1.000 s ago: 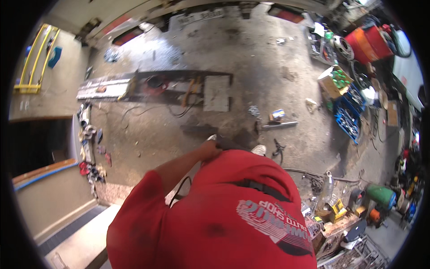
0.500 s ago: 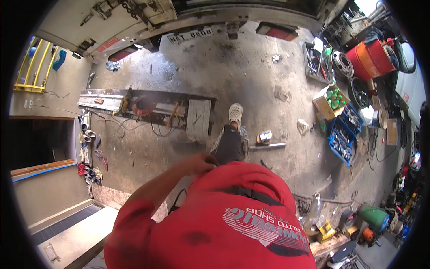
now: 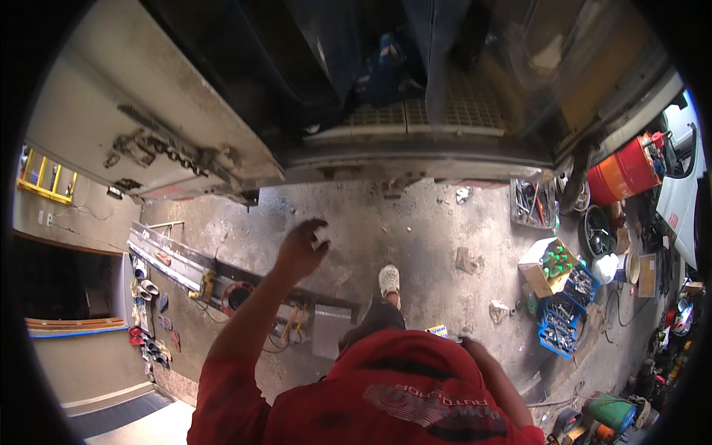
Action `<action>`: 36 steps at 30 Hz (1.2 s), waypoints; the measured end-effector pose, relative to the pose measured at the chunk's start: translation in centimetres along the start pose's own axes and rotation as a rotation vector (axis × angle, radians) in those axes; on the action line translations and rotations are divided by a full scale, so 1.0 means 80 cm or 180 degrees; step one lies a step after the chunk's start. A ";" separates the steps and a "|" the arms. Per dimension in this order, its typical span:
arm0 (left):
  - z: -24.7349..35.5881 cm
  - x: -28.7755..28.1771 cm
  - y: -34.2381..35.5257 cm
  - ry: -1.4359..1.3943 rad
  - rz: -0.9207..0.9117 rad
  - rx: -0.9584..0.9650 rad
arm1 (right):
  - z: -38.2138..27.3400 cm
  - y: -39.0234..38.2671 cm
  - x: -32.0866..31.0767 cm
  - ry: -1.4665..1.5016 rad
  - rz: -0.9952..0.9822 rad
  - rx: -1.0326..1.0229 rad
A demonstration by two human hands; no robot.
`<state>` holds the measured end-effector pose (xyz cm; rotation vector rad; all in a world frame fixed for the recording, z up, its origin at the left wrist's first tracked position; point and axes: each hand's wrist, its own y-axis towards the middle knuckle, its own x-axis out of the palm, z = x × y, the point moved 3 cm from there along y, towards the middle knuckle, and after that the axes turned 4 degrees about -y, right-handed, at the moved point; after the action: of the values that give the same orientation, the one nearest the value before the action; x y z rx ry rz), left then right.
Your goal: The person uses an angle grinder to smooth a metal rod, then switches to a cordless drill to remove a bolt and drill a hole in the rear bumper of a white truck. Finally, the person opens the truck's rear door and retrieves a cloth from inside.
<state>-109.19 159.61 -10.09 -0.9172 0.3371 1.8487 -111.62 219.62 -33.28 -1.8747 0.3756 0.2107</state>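
My left hand (image 3: 302, 251) reaches forward over the concrete floor, its fingers loosely bent and apart, holding nothing. In front of it is the rear of a vehicle, with a worn sill (image 3: 415, 157) and an open pale door (image 3: 133, 96) that carries a latch and chain (image 3: 174, 152). Beyond the sill, a ribbed mat (image 3: 460, 111) and hanging clear strips show. My right hand (image 3: 470, 344) stays low beside my red shirt, mostly hidden by it, so its fingers cannot be made out. Near it lies a small yellow-and-white box (image 3: 437, 331).
A long metal bumper or beam (image 3: 178, 271) lies at left, with a power tool (image 3: 207, 285) and red reel (image 3: 237, 297) on it. At right stand a blue toolbox (image 3: 561, 326), a carton of green bottles (image 3: 547, 267), a tool tray (image 3: 532, 204) and a red drum (image 3: 624, 172).
I have stepped closer to the vehicle, whose rear now fills the top of the view. My left hand has moved from my waist out to the front. My right arm has come into view.
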 end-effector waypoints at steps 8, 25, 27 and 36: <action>0.090 -0.121 0.246 0.1382 0.1151 0.1150 | -0.458 -0.024 -0.279 -0.0453 0.0526 -0.1617; 0.058 -0.140 0.376 0.1702 0.1340 0.0612 | -0.852 0.049 -0.499 -0.0918 -0.0185 -0.3667; 0.073 -0.167 0.396 0.1872 0.0949 0.0201 | -0.859 0.086 -0.519 -0.0240 -0.0675 -0.3662; 0.086 -0.408 0.476 0.2474 0.2468 -0.0262 | -0.925 0.081 -0.610 0.1324 -0.1181 -0.3262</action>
<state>-138.63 124.70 11.69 -1.7181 1.2388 2.1006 -162.42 155.37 1.29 -2.9689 0.1874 -0.3140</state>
